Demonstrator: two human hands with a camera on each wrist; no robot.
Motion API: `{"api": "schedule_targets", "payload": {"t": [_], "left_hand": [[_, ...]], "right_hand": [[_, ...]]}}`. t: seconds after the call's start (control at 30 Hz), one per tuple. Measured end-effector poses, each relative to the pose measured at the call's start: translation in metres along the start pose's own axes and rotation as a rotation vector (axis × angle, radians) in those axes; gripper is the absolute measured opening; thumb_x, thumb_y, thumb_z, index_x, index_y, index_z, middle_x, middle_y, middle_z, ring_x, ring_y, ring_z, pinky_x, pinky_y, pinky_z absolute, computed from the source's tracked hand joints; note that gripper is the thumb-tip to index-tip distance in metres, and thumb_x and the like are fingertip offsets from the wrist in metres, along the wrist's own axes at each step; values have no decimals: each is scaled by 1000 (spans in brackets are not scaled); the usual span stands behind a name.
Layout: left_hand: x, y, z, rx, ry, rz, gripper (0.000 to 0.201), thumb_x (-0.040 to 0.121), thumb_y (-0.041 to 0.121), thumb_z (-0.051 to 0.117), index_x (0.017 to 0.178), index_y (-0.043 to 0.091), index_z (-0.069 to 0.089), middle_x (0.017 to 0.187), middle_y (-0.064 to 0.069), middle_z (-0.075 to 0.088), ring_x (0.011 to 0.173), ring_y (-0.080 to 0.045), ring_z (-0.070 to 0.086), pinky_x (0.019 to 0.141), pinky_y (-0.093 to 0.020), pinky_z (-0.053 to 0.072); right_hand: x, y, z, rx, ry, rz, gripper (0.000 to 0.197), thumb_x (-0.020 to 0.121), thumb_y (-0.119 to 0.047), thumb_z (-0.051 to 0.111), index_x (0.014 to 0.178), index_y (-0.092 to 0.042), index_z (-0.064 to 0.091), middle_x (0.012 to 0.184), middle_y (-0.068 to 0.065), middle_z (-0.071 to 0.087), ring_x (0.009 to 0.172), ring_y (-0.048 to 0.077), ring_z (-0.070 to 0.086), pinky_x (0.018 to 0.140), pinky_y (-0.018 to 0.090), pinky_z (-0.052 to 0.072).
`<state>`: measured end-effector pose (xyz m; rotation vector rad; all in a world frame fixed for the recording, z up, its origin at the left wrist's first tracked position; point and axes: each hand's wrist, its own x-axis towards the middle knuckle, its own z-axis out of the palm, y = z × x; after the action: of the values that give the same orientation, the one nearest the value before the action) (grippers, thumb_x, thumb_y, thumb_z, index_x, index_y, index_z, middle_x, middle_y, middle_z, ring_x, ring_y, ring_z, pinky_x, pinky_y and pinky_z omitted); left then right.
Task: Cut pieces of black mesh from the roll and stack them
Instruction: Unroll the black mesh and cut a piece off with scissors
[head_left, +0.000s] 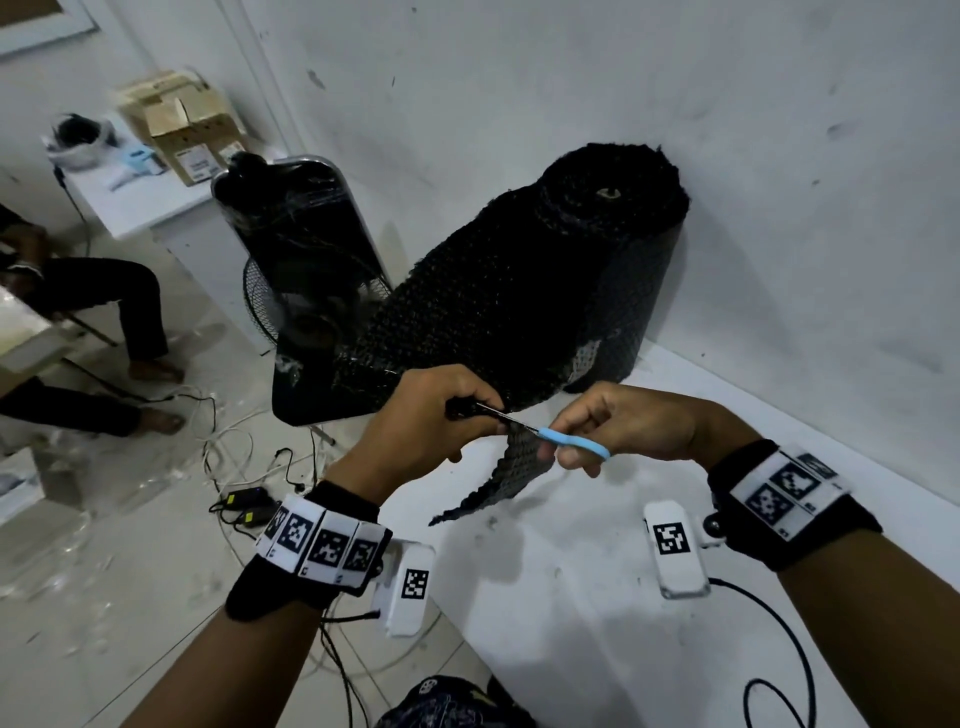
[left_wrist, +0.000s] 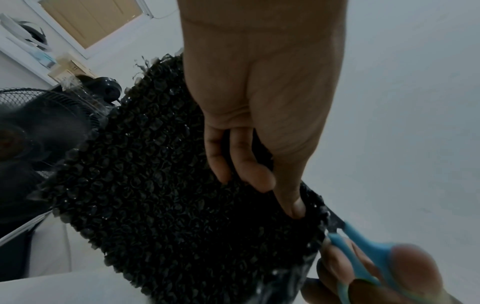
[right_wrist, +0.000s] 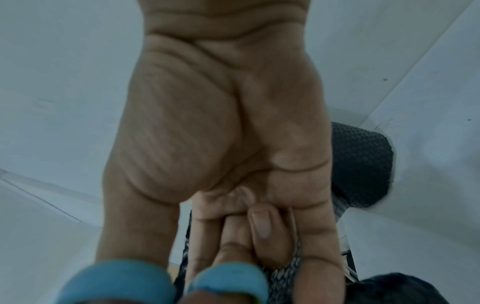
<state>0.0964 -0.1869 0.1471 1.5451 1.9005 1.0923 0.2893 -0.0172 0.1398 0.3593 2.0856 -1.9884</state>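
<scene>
Mid-cut: left hand (head_left: 431, 410) pinches the black mesh (head_left: 498, 312); right hand (head_left: 623, 431) grips blue scissors (head_left: 571, 441). No stack visible yet.

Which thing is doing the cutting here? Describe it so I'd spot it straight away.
Start at the big black mesh roll standing against the white wall, and follow its loose sheet down to the two hands. The right hand holds small scissors, blades biting into the mesh edge that the left hand pinches. Their light blue handles are the only bright colour there.
</scene>
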Motion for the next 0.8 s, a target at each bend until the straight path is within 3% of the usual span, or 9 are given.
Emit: {"api": "schedule_targets", "payload": {"t": [0.13,0.23,0.4,0.6,0.73,0.8], "left_hand": [[1,4,5,2,-14,8,12,77,14,85,85,15,75,84,6,65,59,-18,62,44,-38,55],[0,6,7,-10,-6,1,16,76,14,86,88,14,75,86,5,65,60,-18,63,43,-41,55],[-3,5,-4,-29,-22,-34,31,73,18,88,101,17,76,104,6,64,66,-18,66,47,-36,57],[-6,3,-4,4,-25,-25,13,78,19,84,88,16,76,90,1,65,51,-12,59,45,-34,54],[-5,3,0,6,-39,-9,11,79,11,83,88,13,77,88,2,66,57,-16,61,45,-40,55],[-5,2,0,3,-40,-8,11,79,11,83,89,13,77,88,2,66,56,-16,61,45,-39,55]], "right_hand": [[3,-3,2,46,15,-5,33,71,-35,79,99,-17,79,95,15,66,69,7,60,67,23,51],[4,-2,2,43,17,-24,25,77,-24,78,100,-15,78,91,12,68,69,7,60,66,22,50],[-4,3,-2,0,7,10,21,81,-17,72,101,-14,76,80,-3,71,68,6,61,65,21,50],[-5,2,0,20,-6,-21,27,78,-25,76,102,-14,77,88,12,69,71,11,61,65,21,50],[-3,-2,1,-3,-23,-15,22,81,-20,73,101,-14,77,80,1,69,67,10,58,64,21,50],[-4,-2,0,-11,-28,-18,20,82,-17,72,101,-16,78,83,2,70,67,9,59,64,21,50]]}}
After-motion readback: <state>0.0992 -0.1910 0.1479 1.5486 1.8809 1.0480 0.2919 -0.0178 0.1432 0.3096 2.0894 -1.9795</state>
